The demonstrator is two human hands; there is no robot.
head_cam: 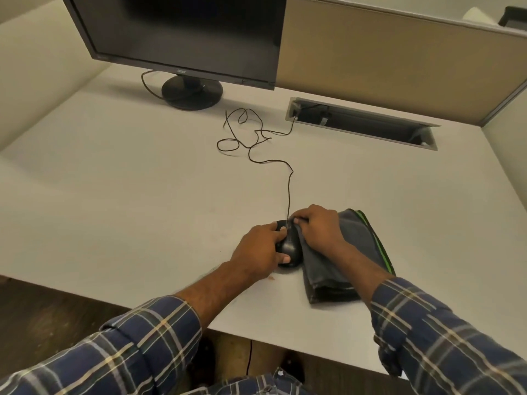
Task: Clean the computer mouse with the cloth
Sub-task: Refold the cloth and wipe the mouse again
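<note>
Both our hands meet at the near middle of the white desk (pixel 114 181). Our left hand (pixel 258 249) grips the black computer mouse (pixel 289 246) from its left side, fingers curled over the top and the thumb wrapped round the near end. Our right hand (pixel 316 226) rests on the dark grey cloth (pixel 336 260) just beside the mouse, its fingers curled and pinching a fold of the fabric against the mouse's right flank and front. The hands sit close together, nearly touching across the mouse.

We see the mouse lying flat on the desk, its nose pointing away from us. Its thin cord (pixel 289 189) runs straight back from the front, then loops in a loose tangle on the desktop before dropping into the open cable tray (pixel 365 124) set into the desk surface.

We see the cloth folded into a thick pad, lying to the right of the mouse and touching it; a green stripe runs along its right edge. Our forearm covers part of it.

Both our sleeves (pixel 148 343) are dark blue plaid, pushed back from the wrists. At the far left stands a black monitor (pixel 182 35) on a round base, its screen dark. A tan partition panel (pixel 399 61) rises behind the cable tray.
</note>
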